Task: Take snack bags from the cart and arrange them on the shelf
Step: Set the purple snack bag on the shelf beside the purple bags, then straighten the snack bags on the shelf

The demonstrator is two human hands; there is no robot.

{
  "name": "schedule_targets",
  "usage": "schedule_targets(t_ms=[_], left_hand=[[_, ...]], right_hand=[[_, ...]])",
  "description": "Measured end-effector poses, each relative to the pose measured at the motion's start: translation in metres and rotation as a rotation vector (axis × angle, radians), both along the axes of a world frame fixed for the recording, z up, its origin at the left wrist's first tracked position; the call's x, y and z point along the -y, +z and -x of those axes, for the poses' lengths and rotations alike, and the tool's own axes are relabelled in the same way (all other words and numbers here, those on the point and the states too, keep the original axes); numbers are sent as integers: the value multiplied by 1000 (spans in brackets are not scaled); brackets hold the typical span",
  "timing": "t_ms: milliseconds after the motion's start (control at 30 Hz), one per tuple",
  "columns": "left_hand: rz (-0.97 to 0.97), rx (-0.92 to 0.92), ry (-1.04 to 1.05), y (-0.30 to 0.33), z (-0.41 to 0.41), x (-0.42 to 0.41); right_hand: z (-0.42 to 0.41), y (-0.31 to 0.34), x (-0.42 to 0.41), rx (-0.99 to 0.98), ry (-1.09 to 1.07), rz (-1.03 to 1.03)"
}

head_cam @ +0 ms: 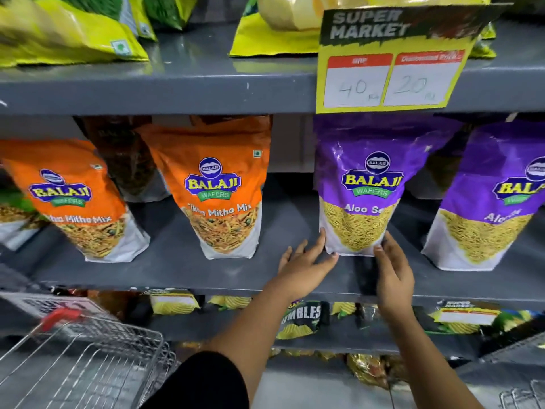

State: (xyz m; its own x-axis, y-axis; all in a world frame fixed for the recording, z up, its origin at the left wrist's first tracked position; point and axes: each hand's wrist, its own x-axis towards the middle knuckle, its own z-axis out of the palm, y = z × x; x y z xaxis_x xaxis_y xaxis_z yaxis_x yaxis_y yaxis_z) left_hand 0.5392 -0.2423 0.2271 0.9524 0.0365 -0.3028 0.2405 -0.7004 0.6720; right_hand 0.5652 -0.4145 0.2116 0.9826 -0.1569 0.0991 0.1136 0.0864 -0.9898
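Placement step — purple snack bag (358, 196) stands upright on the shelf (182, 261), left hand (306, 265) and right hand (393, 271) touching its base, grip released; next — another bag from the cart (88, 358).

Glossy plastic purple bag (358, 184) on smooth grey metal shelf (177, 261).

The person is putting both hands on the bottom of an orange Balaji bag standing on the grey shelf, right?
Not quite. The bag is purple, not orange: it's the Aloo Sev bag. The head view shows the left hand and right hand at the bottom of it as it stands on the grey shelf. The orange bags stand further left, untouched.
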Motion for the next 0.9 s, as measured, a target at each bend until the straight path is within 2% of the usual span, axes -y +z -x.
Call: schedule_targets(t_ms=[333,533,567,633,667,733,767,833,900], left_hand=[[-8,80,-12,0,-3,-1],[153,139,56,1,5,-2],[281,168,121,5,11,-2],[629,282,379,16,37,-2],[709,377,542,20,54,-5],[672,587,796,24,94,-23],[651,672,879,26,109,-36],[662,789,986,26,119,-64],[673,760,1000,24,113,-91]], right_hand=[[-2,2,3,-24,64,42],[0,4,0,-28,47,77],[2,5,0,-42,29,73],[11,7,-1,-85,-103,67],[18,6,-3,-101,-202,95],[36,5,-13,-80,-321,171],[46,6,-24,-41,-294,195],[60,7,-53,0,-73,228],[63,6,-88,-11,202,280]])
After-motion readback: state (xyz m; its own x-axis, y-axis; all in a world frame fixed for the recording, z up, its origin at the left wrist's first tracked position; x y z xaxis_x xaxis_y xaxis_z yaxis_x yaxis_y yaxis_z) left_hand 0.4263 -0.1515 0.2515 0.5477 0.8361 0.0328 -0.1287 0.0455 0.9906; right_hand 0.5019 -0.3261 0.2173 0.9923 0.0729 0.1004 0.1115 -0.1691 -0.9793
